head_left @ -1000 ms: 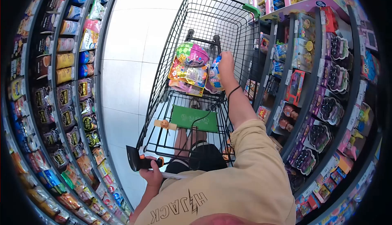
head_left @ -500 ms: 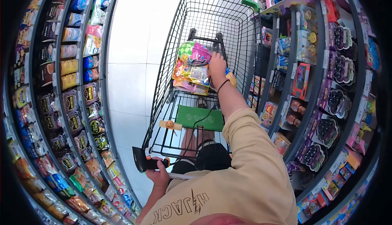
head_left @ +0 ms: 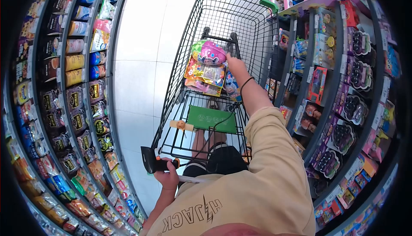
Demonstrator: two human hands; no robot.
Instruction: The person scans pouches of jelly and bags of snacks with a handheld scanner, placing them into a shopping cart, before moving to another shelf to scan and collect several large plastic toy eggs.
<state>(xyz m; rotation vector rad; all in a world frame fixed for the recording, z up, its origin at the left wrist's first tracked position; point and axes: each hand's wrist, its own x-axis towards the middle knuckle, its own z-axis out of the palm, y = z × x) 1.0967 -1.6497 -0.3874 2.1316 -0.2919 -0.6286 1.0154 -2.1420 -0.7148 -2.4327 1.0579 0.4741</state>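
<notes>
My left hand (head_left: 167, 177) is wrapped round the handle of a black and orange barcode scanner (head_left: 155, 162) beside the cart's handle end. My right hand (head_left: 236, 65) reaches into the wire shopping cart (head_left: 185, 43), fingers closed at the right edge of a pink and green egg-shaped toy package (head_left: 212, 52); the fingertips are partly hidden. Beneath the egg lie a yellow-edged toy pack (head_left: 206, 72) and a pink and yellow pack (head_left: 203, 87). A blue package with a cartoon figure (head_left: 232, 87) sits below my right hand.
A green panel (head_left: 212, 119) and a small tan figure on a strip (head_left: 181, 125) are at the cart's near end. Shelves of bagged and canned goods (head_left: 75, 62) line the left; toy shelves (head_left: 319, 86) stand close on the right. Pale floor tiles (head_left: 136, 77) run between.
The egg-shaped package has turned, showing more pink and less green. My right hand has shifted slightly right and down, uncovering the blue package. The scanner stays in my left hand.
</notes>
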